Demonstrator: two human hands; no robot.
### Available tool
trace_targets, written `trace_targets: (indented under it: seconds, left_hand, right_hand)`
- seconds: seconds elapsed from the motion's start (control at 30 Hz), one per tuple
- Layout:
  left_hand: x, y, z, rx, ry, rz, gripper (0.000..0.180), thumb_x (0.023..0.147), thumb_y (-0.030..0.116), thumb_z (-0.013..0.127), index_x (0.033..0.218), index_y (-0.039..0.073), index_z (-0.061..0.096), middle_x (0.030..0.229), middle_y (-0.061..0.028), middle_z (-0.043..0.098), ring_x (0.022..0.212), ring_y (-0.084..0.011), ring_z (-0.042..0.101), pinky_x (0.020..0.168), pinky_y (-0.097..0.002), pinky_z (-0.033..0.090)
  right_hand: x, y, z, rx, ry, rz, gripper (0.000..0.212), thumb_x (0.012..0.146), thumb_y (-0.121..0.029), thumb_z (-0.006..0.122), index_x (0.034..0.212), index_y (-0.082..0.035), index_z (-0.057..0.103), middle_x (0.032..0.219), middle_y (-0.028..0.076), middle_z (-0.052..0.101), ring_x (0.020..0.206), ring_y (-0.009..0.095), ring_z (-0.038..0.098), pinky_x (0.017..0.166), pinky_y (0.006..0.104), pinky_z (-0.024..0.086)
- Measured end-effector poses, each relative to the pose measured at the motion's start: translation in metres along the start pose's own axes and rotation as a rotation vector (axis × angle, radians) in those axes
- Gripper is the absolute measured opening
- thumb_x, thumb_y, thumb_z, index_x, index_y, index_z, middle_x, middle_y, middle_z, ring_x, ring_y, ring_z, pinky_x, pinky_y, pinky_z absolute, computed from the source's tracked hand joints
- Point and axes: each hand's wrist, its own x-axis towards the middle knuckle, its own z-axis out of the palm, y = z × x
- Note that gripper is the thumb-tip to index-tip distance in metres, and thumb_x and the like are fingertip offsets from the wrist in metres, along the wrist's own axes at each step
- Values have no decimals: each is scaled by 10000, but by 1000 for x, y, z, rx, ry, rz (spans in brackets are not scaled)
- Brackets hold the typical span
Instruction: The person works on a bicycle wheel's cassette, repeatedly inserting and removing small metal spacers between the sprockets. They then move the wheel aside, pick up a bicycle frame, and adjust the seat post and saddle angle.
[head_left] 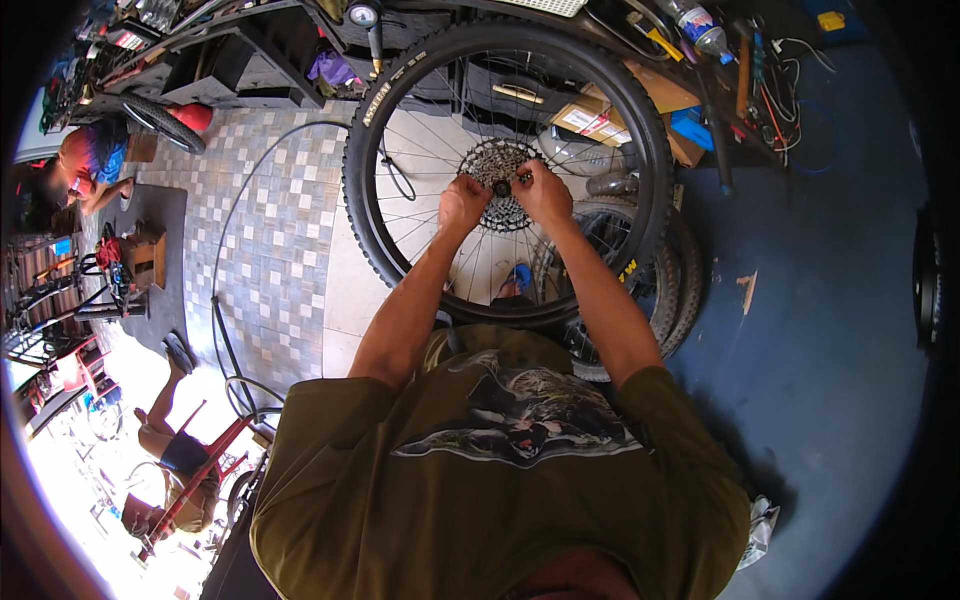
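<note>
A bicycle wheel with a knobby black tyre (360, 165) stands before me, its cassette (497, 158) of silver sprockets facing up at me. At the cassette's left side is my left hand (464, 203), fingers curled in and tips close to the dark hub centre (501, 188). My right hand (543, 193) is on the other side, thumb and fingers pinched together over the sprockets. Whatever small part either hand grips is too small or hidden to tell.
More tyred wheels (688, 290) lean below right. Behind the wheel are a workbench with tools, a pressure gauge (363, 16), a plastic bottle (706, 36) and a cardboard box (592, 122). A black hose (232, 215) crosses the tiled floor. Two people (92, 160) are at the left.
</note>
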Motion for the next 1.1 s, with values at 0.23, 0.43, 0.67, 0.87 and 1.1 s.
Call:
trace_targets:
  seconds: [0.23,0.43,0.67,0.87,1.1]
  left_hand:
    - [-33,22,-32,-586,-271,-124,318,946,265,743,1094,-9,677,879,-103,728,756,-167,702,653,-302,582]
    - [-51,50,-42,-870,-318,-7,352,958,178,727,1212,-49,640,945,-107,724,801,-151,695,660,-282,587]
    - [-46,65,-60,-875,-289,-40,273,970,115,692,1179,-61,699,976,-97,728,796,-138,683,650,-269,584]
    - [-48,70,-72,-996,-362,-86,321,996,138,670,1252,-55,668,1024,-92,723,867,-154,687,715,-296,581]
    - [-51,71,-78,-1128,-420,-109,320,1025,119,628,1306,-35,645,1087,-101,720,931,-160,677,805,-324,568]
  right_hand:
    - [-21,0,-38,973,-388,168,451,936,-43,571,1385,-88,564,1266,115,642,1052,152,629,836,323,542]
    - [-40,-21,-62,1129,-501,-52,612,914,72,505,1503,-90,473,1305,144,631,1137,167,624,903,303,544]
    - [-42,-30,-75,842,-414,-166,525,952,12,662,1460,-28,534,1332,119,636,1194,180,636,966,315,544]
    - [-49,-60,-96,598,-265,-195,505,898,-124,780,1371,-57,617,1154,121,723,995,171,688,830,319,566]
    - [-55,-71,-102,504,-100,-350,526,856,-159,814,1341,-76,629,1182,135,703,968,215,678,832,338,558]
